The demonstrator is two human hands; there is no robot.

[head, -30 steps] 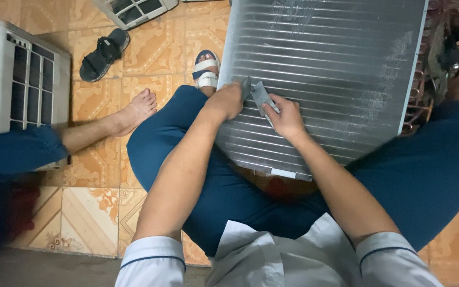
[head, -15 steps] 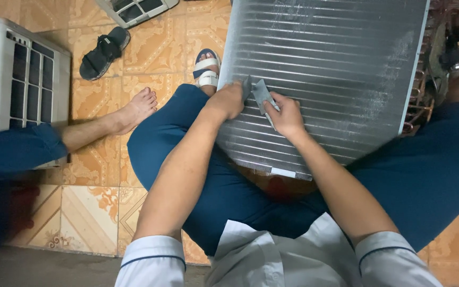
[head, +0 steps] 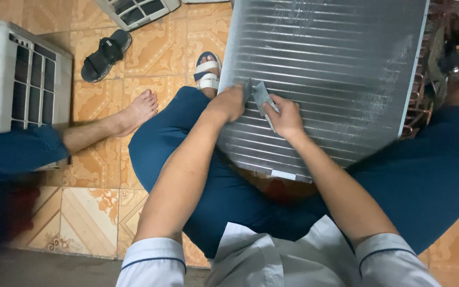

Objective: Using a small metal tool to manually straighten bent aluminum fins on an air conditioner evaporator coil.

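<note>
Almost nothing has changed in the last second. The left hand [head: 229, 102] and the right hand [head: 285, 118] are still in the same spot near the middle of the frame, a little above centre. Both sit on the big metal fin panel [head: 336, 69], which fills the upper right of the frame and leans on the person's lap.

Between the hands is a small grey sheet [head: 261, 95]. It looks like a bit of sanding paper or thin metal, but the view is too small to be sure. The right hand pinches one edge of it with thumb and fingers pressed together. The left hand is curled closed at the other edge, and its fingers seem to hold the sheet against the fins. The sheet lies flat on the panel, close to the panel's left edge.

Since the hands have hardly moved, the work looks slow and careful, done on one small place on the fins and not in long strokes.

At the left of the frame another person's bare foot [head: 139, 109] rests on the orange floor tiles [head: 160, 48]. A black sandal [head: 104, 54] lies at the upper left, and a white and blue sandal [head: 207, 72] is just beside the panel. A white vent cover [head: 19, 79] stands at the far left edge.
</note>
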